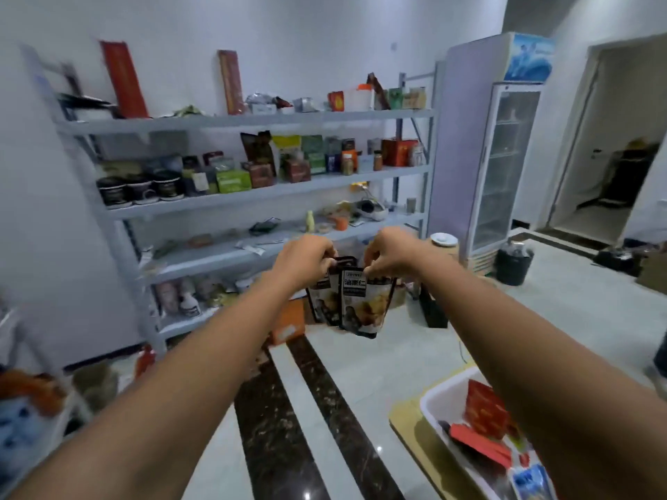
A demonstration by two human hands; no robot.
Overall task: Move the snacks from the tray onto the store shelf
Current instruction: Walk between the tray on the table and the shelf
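snack pouches (355,301): two, hanging upright, pinched at top edges by left hand (306,259) and right hand (388,252); store shelf (252,194) ahead, well apart; tray (438,398) behind at lower right.

bare forearms (180,373), left hand (303,261), right hand (391,252)

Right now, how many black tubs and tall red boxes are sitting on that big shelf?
Black tubs: 3
Tall red boxes: 2
Total: 5
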